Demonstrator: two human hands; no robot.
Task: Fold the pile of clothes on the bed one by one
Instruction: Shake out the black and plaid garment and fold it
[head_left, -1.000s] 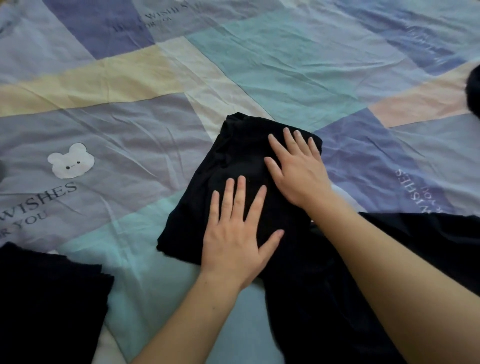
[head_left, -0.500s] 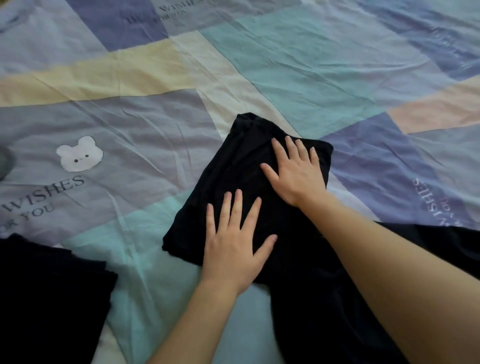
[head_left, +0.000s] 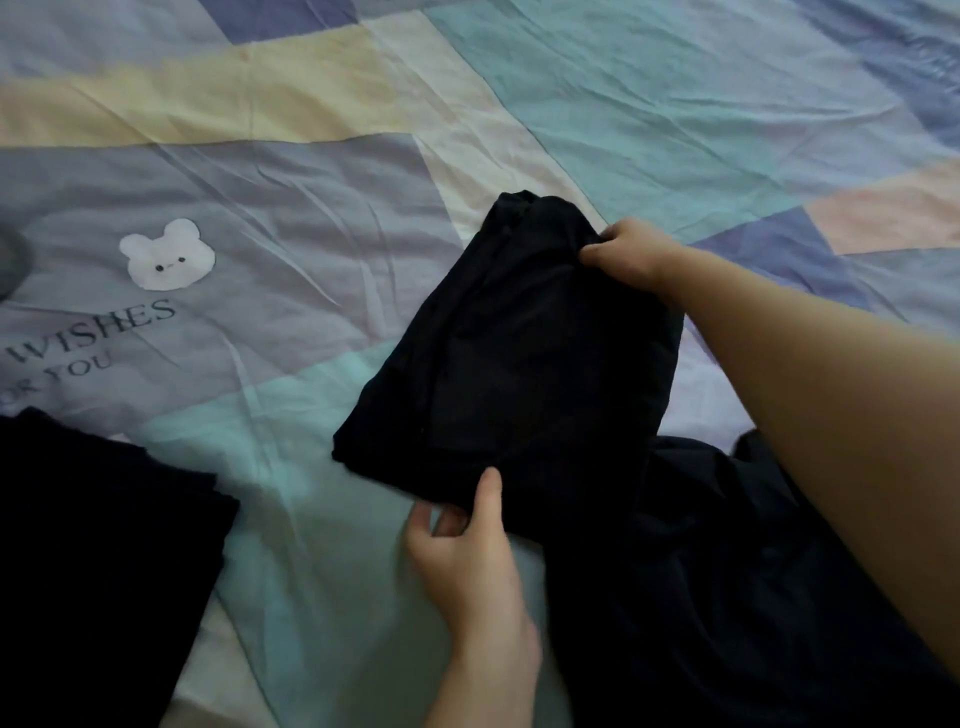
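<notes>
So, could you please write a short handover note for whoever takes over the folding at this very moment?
Left hand: grips the near edge of the folded black garment, thumb on top.
Right hand: grips its far right corner.
The garment looks fully folded, on the patchwork bed sheet.
A dark folded piece lies at the left.
Dark unfolded clothes lie at the near right, partly under the garment.
Left: probably set this garment aside, then fold the rest one by one.

Two bare forearms enter from the lower edge and the right side of the frame — no sleeves, watch or rings showing. The left hand (head_left: 467, 561) and right hand (head_left: 631, 254) are ungloved — nails short and plain.
</notes>
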